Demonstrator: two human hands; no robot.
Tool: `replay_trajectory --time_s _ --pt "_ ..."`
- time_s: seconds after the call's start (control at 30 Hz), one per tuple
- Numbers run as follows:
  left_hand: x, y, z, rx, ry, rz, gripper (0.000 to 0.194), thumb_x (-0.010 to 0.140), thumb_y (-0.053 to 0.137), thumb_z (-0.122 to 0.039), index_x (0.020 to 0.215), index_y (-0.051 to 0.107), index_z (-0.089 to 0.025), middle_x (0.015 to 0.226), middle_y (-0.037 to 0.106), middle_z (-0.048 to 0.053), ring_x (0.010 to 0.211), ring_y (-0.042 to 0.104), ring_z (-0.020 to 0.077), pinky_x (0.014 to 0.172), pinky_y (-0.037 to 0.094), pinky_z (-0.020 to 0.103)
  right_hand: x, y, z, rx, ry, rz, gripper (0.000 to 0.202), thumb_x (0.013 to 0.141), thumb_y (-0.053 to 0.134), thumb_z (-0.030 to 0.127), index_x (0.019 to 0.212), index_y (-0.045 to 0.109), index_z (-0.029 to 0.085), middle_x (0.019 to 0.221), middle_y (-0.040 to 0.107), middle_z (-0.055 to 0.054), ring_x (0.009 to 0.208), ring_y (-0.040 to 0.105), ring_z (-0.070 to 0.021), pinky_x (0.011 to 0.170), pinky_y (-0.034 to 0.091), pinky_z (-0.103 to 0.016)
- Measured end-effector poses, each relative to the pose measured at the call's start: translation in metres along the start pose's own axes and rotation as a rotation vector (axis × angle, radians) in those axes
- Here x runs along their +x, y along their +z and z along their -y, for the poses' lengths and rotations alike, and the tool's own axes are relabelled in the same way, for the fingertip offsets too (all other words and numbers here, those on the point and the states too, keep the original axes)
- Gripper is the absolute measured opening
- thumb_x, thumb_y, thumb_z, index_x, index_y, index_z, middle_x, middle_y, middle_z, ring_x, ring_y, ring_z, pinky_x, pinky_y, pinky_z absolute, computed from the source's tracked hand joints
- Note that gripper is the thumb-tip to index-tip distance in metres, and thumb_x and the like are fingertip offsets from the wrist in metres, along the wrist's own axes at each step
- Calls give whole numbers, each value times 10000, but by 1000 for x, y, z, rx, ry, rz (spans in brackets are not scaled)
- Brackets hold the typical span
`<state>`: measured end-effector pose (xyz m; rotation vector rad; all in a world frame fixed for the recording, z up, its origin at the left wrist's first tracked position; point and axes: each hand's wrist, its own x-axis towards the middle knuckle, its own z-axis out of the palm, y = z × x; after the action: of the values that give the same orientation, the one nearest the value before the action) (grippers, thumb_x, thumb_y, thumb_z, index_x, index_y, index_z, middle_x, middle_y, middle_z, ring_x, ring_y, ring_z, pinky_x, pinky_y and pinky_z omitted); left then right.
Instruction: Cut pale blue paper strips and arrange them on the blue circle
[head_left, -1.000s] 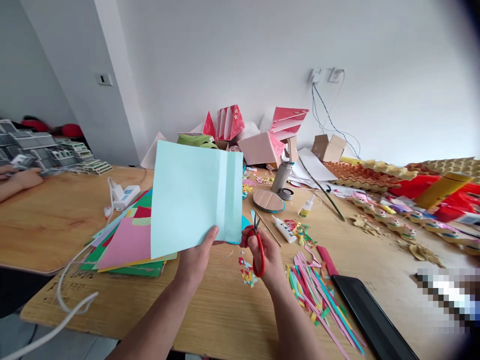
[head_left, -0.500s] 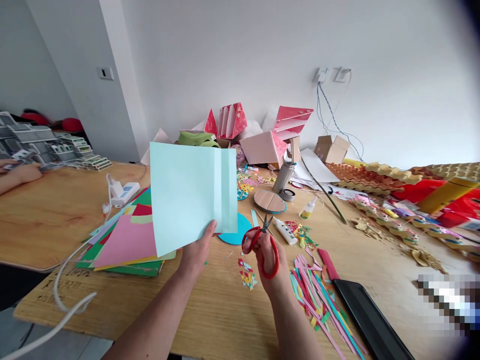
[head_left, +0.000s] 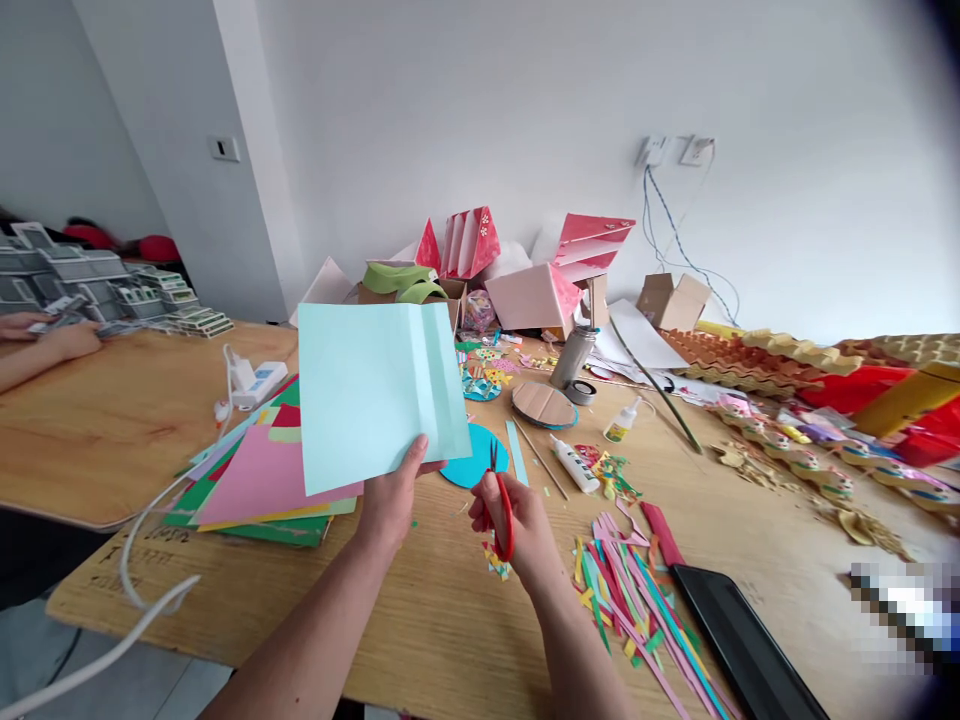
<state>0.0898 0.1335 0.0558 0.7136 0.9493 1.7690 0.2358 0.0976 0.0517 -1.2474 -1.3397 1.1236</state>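
My left hand point(head_left: 394, 495) grips the lower edge of a pale blue-green sheet of paper point(head_left: 360, 390), thumb in front. Upright creases run down the right part of the sheet. In my right hand point(head_left: 521, 525) are red-handled scissors point(head_left: 505, 525), blades pointing up and away, just right of the paper and apart from it. Behind the blades lies a blue paper disc point(head_left: 480, 465), partly covered by the sheet. Small paper snippets point(head_left: 495, 562) lie under my right hand. A narrow light blue strip point(head_left: 517, 450) rests beside the disc.
Colored paper sheets point(head_left: 255, 475) are stacked at left, near a power strip point(head_left: 261, 385). Right of my hands are paper strips point(head_left: 637, 600), a black tray point(head_left: 742, 630) and a glue bottle point(head_left: 576, 465). Another person's hand point(head_left: 71, 340) touches grey models at far left.
The sheet has lowered slightly and tilted. My right hand has moved left and turned, so the scissors now show edge-on with their blades closer together. The camera view has shifted a little.
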Motion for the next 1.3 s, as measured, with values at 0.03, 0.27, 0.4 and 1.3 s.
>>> replay_trajectory --time_s 0.03,0.27,0.4,1.3 --pt "0 0 -1 -10 6 -3 630 660 816 -299 1241 584 -225 1323 596 103 1068 644 269 671 613 332 -1 2 0 -17 14 26 561 815 506 719 728 555 167 628 607 -33 531 565 -136 505 419 -256" --pt "-1 0 -5 20 7 -65 559 687 792 -303 1207 601 -230 1261 638 87 1012 685 266 638 618 303 -8 14 -3 -92 -30 130 491 822 563 654 759 568 167 667 618 -38 574 574 -151 552 443 -275" --pt "-8 3 -5 53 29 -21 586 699 788 -308 1242 580 -240 1320 603 88 1026 674 266 610 621 297 -6 11 -1 43 -114 -111 428 825 601 602 820 583 175 731 638 -43 679 600 -178 641 472 -300" --pt "-3 2 -7 -62 -16 -60 583 635 830 -259 1169 607 -189 1300 604 105 1075 648 279 638 629 298 -5 9 3 30 31 72 547 816 515 711 765 580 171 690 640 -42 606 594 -153 590 462 -282"
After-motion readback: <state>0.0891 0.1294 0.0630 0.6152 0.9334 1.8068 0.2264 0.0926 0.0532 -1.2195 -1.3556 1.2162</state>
